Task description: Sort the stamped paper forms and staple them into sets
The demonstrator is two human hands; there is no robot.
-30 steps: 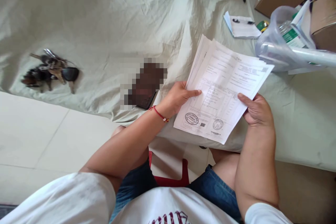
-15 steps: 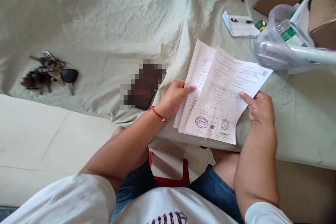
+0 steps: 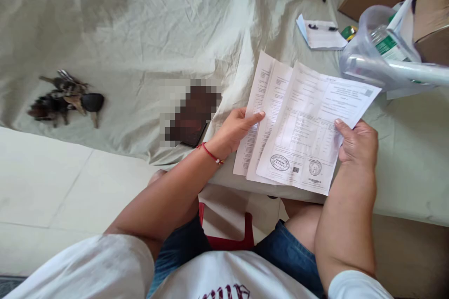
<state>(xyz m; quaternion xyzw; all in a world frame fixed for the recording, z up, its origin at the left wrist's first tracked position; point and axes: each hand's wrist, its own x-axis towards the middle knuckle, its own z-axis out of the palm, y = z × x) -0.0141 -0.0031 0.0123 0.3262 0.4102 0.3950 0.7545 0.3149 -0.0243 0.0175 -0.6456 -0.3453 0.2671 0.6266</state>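
A pale sheet [image 3: 122,32] covers the surface in front of the person. Both forearms reach forward over the knees, bent at the elbows. Between the hands, a fanned stack of papers [image 3: 301,131] is held above the sheet's near edge. The left hand [image 3: 233,131] grips the lower sheets, thumb on top. The right hand [image 3: 358,142] pinches the top page's right edge. Keys [image 3: 66,98] lie far left.
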